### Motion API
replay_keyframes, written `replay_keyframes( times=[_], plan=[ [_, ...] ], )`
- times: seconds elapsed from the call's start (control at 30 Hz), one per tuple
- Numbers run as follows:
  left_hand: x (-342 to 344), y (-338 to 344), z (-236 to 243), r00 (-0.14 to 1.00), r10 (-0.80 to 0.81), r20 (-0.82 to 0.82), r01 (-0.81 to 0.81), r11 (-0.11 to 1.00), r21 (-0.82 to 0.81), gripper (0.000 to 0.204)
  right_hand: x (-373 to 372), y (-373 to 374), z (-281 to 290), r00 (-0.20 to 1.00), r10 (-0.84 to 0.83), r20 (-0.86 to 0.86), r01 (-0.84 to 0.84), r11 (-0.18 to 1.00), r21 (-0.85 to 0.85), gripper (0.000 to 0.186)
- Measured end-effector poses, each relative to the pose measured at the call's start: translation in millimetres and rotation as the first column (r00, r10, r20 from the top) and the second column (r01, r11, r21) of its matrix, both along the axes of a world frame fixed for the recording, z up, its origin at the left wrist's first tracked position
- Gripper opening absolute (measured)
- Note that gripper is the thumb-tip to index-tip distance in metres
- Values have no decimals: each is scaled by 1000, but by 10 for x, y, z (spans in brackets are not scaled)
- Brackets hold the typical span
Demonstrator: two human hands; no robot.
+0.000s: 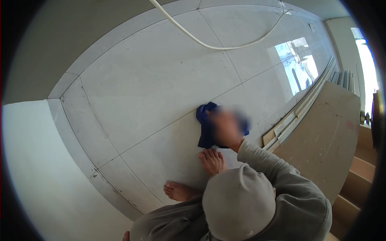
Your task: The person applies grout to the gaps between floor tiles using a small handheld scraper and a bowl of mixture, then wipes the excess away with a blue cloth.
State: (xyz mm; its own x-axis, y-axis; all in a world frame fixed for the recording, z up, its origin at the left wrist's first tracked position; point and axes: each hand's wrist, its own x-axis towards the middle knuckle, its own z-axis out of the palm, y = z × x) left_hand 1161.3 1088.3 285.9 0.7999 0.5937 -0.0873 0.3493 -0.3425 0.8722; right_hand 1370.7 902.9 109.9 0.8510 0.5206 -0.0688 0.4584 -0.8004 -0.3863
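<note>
My right hand [227, 130] is on a dark blue cloth [207, 134] bunched on the pale floor tiles, just beyond my bare feet. The hand is blurred, but its fingers look closed over the cloth. A grey sleeve [265, 158] reaches up to it from the lower right. At the bottom edge, beside my dark grey trouser leg [165, 223], a small bit of skin shows that may be my left hand [126, 236]; its fingers cannot be made out. A rounded grey cloth shape [239, 203] covers the lower middle of the view.
A white hose or cable [213, 47] curves over the far floor. Long trim strips [297, 116] and a large brown board [325, 132] lie along the right, with brown compartments [358, 180] beyond. White wall [28, 148] stands on the left. Window light reflects off the tiles [161, 76].
</note>
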Motion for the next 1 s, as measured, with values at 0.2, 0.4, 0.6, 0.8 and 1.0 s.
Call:
replay_keyframes(
  times=[0.2,0.4,0.6,0.8,1.0],
  plan=[
    [-377,232,317,996,90,-29,-88,994,66,70,440,-257,-221,946,-299,126,297,954,33,74],
    [-741,421,652,977,208,-44,-199,967,162,70,1033,435,-429,921,-321,221,289,943,165,72],
    [-756,540,751,971,237,-2,-232,949,215,70,1001,2504,-336,989,94,114,-120,960,252,73],
    [-827,521,833,954,301,4,-292,921,258,70,-937,2957,-353,728,639,248,-685,667,293,59],
    [-904,431,918,906,420,-41,-395,879,267,70,-372,2275,-247,941,335,-40,-309,905,293,76]
  ],
)
